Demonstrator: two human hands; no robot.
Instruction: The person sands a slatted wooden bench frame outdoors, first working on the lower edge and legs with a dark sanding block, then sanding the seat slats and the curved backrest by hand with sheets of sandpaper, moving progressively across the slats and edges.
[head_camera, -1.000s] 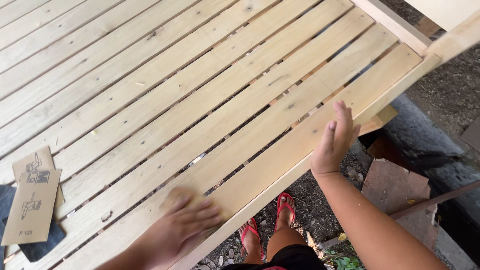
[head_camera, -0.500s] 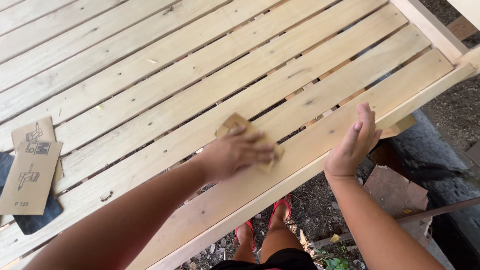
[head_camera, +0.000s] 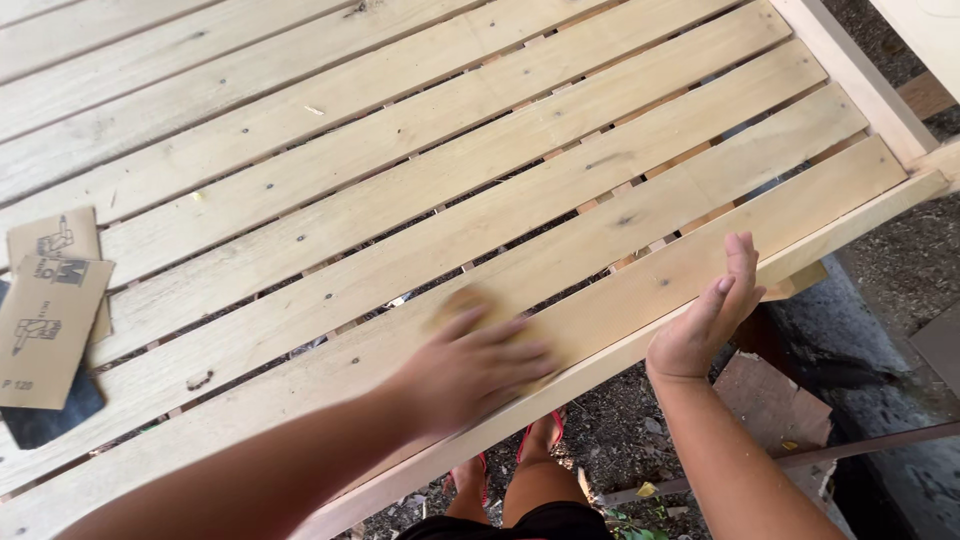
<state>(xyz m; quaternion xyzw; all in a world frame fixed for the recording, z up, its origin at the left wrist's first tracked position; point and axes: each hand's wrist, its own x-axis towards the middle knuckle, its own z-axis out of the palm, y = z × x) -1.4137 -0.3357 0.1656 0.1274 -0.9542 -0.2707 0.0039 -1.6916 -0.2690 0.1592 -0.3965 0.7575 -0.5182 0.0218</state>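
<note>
A frame of pale wooden slats (head_camera: 420, 190) fills most of the head view. My left hand (head_camera: 470, 365) presses a tan piece of sandpaper (head_camera: 462, 300) flat against the nearest slat; the hand is blurred by motion and covers most of the paper. My right hand (head_camera: 708, 318) rests at the frame's front edge, fingers together and pointing up, palm against the wood, holding nothing.
Two spare brown sandpaper sheets (head_camera: 50, 310) lie on the slats at the left, over a dark sheet (head_camera: 45, 425). Below the frame's edge are dirt ground, my feet in red sandals (head_camera: 540, 435), a flat brown board (head_camera: 775, 405) and a metal bar (head_camera: 860, 450).
My left hand has slid the sandpaper along the near slat, first rightwards, then back a little to the left. My right hand has stayed at the front edge.
</note>
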